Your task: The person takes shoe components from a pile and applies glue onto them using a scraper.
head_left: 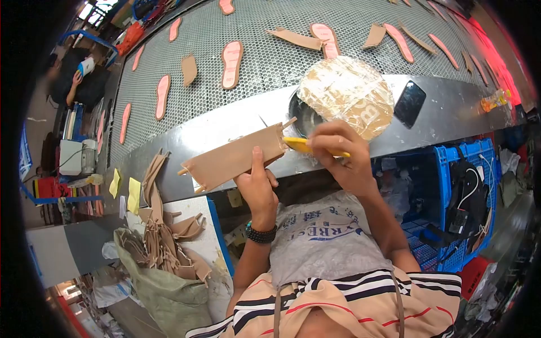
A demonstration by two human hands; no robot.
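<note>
In my left hand is a flat brown shoe-upper piece, perhaps several stacked, with the thumb pressed on top and narrow tabs sticking out at the ends. My right hand pinches a yellow brush. Its tip meets or nearly meets the right end of the brown piece; the bristles cannot be made out. Just beyond the right hand stands a round dark pot, partly covered by a cardboard disc wrapped in shiny tape.
Pink insoles and loose brown pieces lie on the mesh conveyor. A phone rests on its metal edge. More brown pieces heap by a green sack. At right is a blue crate. Another person is far left.
</note>
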